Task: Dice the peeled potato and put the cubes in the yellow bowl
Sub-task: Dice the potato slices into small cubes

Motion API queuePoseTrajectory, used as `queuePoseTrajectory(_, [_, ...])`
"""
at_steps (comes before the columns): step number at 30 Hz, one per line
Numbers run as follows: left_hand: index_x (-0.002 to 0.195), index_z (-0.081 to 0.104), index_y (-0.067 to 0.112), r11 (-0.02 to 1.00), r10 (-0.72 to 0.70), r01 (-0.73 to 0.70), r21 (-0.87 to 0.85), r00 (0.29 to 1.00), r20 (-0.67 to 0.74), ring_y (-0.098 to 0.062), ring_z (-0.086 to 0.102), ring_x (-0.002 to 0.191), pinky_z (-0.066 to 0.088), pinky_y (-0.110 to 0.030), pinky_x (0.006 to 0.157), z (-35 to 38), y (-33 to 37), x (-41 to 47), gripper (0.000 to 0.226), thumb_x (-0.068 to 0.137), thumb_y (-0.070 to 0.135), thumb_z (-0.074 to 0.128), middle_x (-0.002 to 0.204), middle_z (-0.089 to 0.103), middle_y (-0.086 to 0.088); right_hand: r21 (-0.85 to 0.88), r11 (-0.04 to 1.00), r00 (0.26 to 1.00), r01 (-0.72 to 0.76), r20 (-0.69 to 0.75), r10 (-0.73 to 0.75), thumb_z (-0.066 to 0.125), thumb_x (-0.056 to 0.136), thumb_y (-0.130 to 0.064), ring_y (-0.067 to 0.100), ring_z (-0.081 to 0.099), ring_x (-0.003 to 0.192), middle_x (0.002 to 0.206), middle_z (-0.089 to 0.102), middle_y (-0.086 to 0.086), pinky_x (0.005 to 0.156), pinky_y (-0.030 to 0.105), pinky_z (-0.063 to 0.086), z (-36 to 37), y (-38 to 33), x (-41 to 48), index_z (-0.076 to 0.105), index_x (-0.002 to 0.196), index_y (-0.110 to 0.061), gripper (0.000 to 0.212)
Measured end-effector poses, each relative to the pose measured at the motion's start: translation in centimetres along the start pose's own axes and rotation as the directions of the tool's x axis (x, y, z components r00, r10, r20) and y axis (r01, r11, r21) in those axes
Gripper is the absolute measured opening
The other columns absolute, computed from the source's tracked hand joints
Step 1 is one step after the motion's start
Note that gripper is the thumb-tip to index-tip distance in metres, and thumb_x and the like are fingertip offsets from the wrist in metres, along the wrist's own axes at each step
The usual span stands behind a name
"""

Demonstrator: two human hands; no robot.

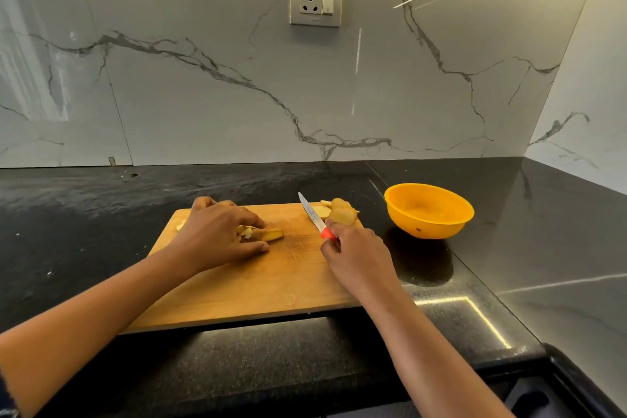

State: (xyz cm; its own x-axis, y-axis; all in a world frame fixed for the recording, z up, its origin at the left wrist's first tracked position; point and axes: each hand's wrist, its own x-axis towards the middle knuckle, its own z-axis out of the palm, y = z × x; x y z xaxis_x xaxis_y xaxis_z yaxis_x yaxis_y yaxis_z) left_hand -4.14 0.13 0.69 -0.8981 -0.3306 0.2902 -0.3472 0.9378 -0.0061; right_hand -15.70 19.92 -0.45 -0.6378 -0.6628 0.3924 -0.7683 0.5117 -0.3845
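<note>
On the wooden board (pixel 271 282) my left hand (pixel 217 234) curls over a few potato pieces (pixel 271 235) and pinches them in place. At its 3 o'clock my right hand (pixel 356 254) grips the knife (pixel 314 215) by the red handle (blade pointing to 11 o'clock). More potato slices (pixel 341 212) sit at the board's 1 o'clock corner. The yellow bowl (pixel 431 226) stands just beside the board, at 2 o'clock.

A black speckled worktop (pixel 237 366) runs left to right and turns along the right, backed at the far side by a glossy white wall (pixel 203 95) with grey marble veins that carries a cream socket plate (pixel 316 1) with a switch high up near the middle.
</note>
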Motion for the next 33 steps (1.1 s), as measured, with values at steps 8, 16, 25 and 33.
queuePoseTrajectory(8, [0.125, 0.055, 0.039, 0.999, 0.026, -0.026, -0.024, 1.0, -0.007, -0.004, 0.045, 0.124, 0.021, -0.036, 0.105, 0.0, 0.5, -0.6, 0.048, 0.084, 0.063, 0.049, 0.132, 0.053, 0.018, 0.003, 1.0, 1.0, -0.016, 0.006, 0.016, 0.045, 0.099, -0.034, 0.01, 0.058, 0.097, 0.115, 0.066, -0.004, 0.074, 0.022, 0.042, 0.0, -0.1, 0.0, 0.044, 0.142, -0.027, 0.044])
queuePoseTrajectory(16, [0.123, 0.058, 0.041, 0.987, 0.159, -0.159, 0.015, 0.987, -0.022, -0.003, 0.045, 0.126, 0.02, -0.042, 0.106, 0.1, 1.0, -1.6, 0.087, 0.068, 0.084, 0.006, 0.132, 0.053, 0.021, 0.003, 1.0, 1.0, -0.017, 0.005, 0.017, 0.045, 0.099, -0.033, 0.01, 0.058, 0.096, 0.116, 0.065, -0.002, 0.074, 0.021, 0.042, -0.1, -0.1, -0.1, 0.044, 0.142, -0.026, 0.044])
queuePoseTrajectory(25, [0.127, 0.055, 0.038, 0.99, 0.141, -0.141, -0.01, 0.99, -0.011, -0.007, 0.045, 0.127, 0.023, -0.038, 0.104, -0.8, 0.3, -0.4, 0.097, 0.061, 0.09, 0.006, 0.133, 0.053, 0.017, 0.004, 1.0, 0.999, -0.031, 0.013, 0.031, 0.046, 0.099, -0.034, 0.01, 0.06, 0.101, 0.118, 0.065, -0.004, 0.08, 0.023, 0.046, -0.4, -0.2, -0.2, 0.044, 0.142, -0.026, 0.044])
queuePoseTrajectory(33, [0.122, 0.058, 0.04, 0.992, 0.12, -0.123, 0.0, 0.976, 0.181, -0.002, 0.039, 0.119, 0.024, -0.027, 0.089, -0.2, 0.5, 1.6, 0.051, 0.081, 0.066, 0.043, 0.133, 0.048, 0.022, 0.006, 0.999, 0.999, -0.045, 0.029, 0.045, 0.046, 0.099, -0.033, 0.011, 0.06, 0.102, 0.12, 0.064, -0.003, 0.081, 0.022, 0.046, -0.8, -0.4, -0.3, 0.045, 0.141, -0.025, 0.043])
